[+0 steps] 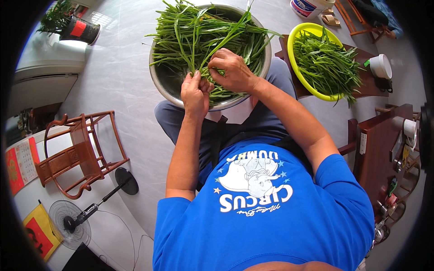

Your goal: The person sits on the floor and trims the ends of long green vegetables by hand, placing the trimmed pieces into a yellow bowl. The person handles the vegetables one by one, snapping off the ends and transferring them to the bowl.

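Observation:
A large steel basin (156,81) rests before me between my knees, heaped with long-stemmed greens (203,34) that look like water spinach. Over its near part, my left hand (196,93) grips a few stems upright between thumb and fingers; their leafy tops fan out away from me. Close on the right, my right hand (234,69) has its thumb and forefinger brought together against the same stems. The exact pinch point is partly hidden by the fingers. Shorter cut greens (325,64) fill a yellow-green plastic basin (291,50) to the right.
The plastic basin stands on a low brown table (373,71) beside a white tub (381,66). A printed bucket (310,7) and slippers (330,20) lie beyond; another person (379,15) sits at upper right. Left are a wooden armchair (84,149), a fan (70,223) and a potted plant (78,30).

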`<action>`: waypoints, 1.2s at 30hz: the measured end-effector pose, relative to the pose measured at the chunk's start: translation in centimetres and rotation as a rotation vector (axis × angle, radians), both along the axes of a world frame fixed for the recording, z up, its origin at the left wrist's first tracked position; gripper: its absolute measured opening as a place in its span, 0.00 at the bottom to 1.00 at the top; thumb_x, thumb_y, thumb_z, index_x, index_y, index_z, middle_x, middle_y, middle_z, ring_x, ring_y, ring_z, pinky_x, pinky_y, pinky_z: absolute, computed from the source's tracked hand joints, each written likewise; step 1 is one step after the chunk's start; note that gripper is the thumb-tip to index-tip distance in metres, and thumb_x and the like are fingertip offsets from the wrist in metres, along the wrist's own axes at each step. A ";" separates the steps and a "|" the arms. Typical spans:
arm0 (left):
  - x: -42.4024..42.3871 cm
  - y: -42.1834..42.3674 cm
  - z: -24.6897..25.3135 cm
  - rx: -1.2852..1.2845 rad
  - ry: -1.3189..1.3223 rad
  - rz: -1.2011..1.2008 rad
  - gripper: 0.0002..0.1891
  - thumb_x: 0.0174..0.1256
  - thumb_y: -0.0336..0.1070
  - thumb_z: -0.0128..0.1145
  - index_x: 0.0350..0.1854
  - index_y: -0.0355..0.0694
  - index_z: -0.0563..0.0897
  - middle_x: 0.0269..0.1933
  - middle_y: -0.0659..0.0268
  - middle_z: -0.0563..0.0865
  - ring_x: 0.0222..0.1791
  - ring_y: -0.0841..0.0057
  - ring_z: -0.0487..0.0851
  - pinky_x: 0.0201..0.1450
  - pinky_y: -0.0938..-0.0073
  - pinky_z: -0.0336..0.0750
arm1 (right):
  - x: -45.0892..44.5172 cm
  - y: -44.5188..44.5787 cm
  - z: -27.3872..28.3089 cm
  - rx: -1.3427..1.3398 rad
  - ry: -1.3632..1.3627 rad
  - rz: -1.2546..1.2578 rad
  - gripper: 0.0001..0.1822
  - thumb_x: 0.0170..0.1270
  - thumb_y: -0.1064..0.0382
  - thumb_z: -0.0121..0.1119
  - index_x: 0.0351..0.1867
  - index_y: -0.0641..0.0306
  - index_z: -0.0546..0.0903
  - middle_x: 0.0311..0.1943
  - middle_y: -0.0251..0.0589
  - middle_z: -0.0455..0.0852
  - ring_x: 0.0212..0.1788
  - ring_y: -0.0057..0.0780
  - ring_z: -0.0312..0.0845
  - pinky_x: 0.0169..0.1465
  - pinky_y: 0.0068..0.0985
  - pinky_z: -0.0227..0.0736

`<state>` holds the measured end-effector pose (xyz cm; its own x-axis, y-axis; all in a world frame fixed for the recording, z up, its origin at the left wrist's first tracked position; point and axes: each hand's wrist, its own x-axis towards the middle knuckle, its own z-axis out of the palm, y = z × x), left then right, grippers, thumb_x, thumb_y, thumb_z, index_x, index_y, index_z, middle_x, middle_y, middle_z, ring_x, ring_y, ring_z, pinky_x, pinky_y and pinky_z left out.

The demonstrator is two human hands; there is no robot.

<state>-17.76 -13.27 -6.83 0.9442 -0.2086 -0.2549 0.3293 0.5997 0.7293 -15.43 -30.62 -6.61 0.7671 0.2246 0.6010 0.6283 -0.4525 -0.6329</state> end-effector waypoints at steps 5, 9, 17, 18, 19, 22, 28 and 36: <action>0.0 -0.6 0.7 0.007 0.039 0.010 0.10 0.86 0.35 0.50 0.38 0.46 0.70 0.26 0.76 0.63 0.25 0.83 0.61 0.34 0.73 0.63 | 0.0 0.1 -0.4 0.168 0.241 0.043 0.04 0.62 0.72 0.61 0.36 0.71 0.82 0.33 0.45 0.83 0.39 0.37 0.81 0.43 0.31 0.76; 0.3 0.0 -0.2 -0.104 0.022 -0.043 0.11 0.86 0.35 0.50 0.37 0.46 0.70 0.27 0.75 0.64 0.27 0.81 0.62 0.35 0.73 0.63 | 0.5 -1.0 0.1 0.455 0.533 0.016 0.05 0.73 0.70 0.58 0.38 0.70 0.82 0.27 0.31 0.81 0.32 0.15 0.72 0.36 0.26 0.72; 0.4 0.2 0.3 -0.172 0.084 -0.051 0.13 0.86 0.37 0.49 0.35 0.46 0.70 0.26 0.75 0.63 0.27 0.80 0.61 0.34 0.72 0.62 | 1.1 -1.2 0.1 -0.101 0.085 0.009 0.06 0.72 0.64 0.64 0.42 0.65 0.84 0.33 0.45 0.86 0.41 0.46 0.83 0.46 0.39 0.78; 0.5 0.3 0.3 -0.178 0.078 -0.067 0.13 0.86 0.37 0.49 0.35 0.46 0.70 0.26 0.75 0.63 0.27 0.80 0.61 0.34 0.72 0.61 | 1.1 -1.1 0.0 -0.079 0.081 0.047 0.06 0.69 0.64 0.67 0.40 0.64 0.85 0.33 0.43 0.86 0.41 0.45 0.84 0.46 0.39 0.79; 0.6 0.3 0.3 -0.164 0.076 -0.065 0.13 0.87 0.37 0.49 0.35 0.46 0.69 0.26 0.75 0.62 0.26 0.81 0.61 0.34 0.72 0.61 | 1.3 -1.2 0.1 -0.078 0.087 0.071 0.06 0.68 0.64 0.67 0.39 0.64 0.85 0.33 0.43 0.86 0.40 0.45 0.84 0.45 0.39 0.79; 0.8 0.3 0.7 -0.117 0.089 -0.059 0.14 0.87 0.37 0.49 0.34 0.46 0.69 0.26 0.75 0.62 0.26 0.81 0.60 0.33 0.72 0.60 | 1.5 -1.2 0.5 -0.079 0.089 0.112 0.04 0.64 0.66 0.67 0.36 0.64 0.86 0.33 0.43 0.87 0.39 0.44 0.84 0.43 0.38 0.79; 1.1 -0.2 0.5 -0.097 0.156 -0.064 0.15 0.87 0.37 0.48 0.33 0.46 0.68 0.26 0.75 0.61 0.25 0.80 0.59 0.33 0.72 0.59 | 0.9 0.2 -0.1 0.158 0.214 -0.072 0.03 0.64 0.69 0.63 0.34 0.67 0.85 0.22 0.39 0.80 0.23 0.23 0.73 0.29 0.28 0.70; 1.5 0.7 0.1 -0.205 0.254 -0.004 0.15 0.88 0.39 0.47 0.33 0.46 0.67 0.26 0.73 0.63 0.26 0.78 0.60 0.33 0.70 0.60 | -0.1 -1.4 1.3 -0.054 -0.128 -0.151 0.04 0.71 0.68 0.63 0.41 0.65 0.82 0.36 0.45 0.81 0.42 0.48 0.81 0.41 0.38 0.78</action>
<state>-16.24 -12.57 -6.73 0.8549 -0.2837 -0.4343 0.4881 0.7235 0.4881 -15.55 -32.00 -5.31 0.7125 0.1471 0.6861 0.6245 -0.5786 -0.5246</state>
